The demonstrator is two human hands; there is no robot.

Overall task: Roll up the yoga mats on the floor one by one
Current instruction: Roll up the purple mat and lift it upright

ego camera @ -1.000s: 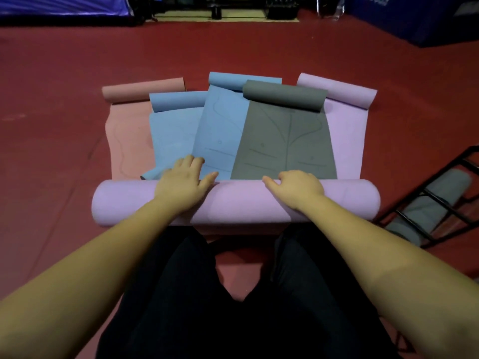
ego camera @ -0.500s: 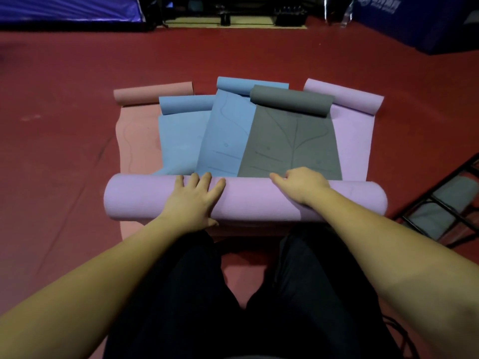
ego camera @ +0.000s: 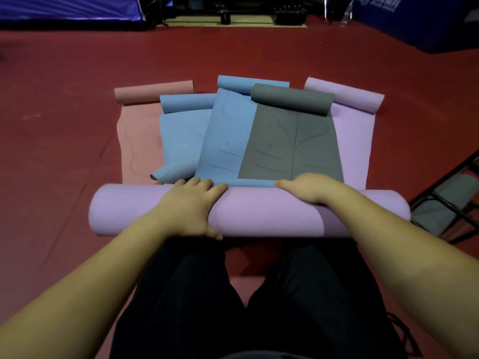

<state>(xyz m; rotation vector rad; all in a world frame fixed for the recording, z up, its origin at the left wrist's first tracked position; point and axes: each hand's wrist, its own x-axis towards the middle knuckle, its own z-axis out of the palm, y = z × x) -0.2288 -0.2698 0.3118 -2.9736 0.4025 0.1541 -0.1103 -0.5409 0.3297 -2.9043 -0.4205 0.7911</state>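
Dark red floor (ego camera: 64,112), blue padding (ego camera: 427,24) along the far edge, black metal rack (ego camera: 448,200) at right

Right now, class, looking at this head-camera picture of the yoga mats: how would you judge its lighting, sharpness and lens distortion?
Head view: dim, even light with no glare; the thick lilac rolled foam mat and both hands, left and right, look reasonably sharp; the dark far background is murky; wide-angle distortion bows the red floor and stretches the forearms near the frame's edges.
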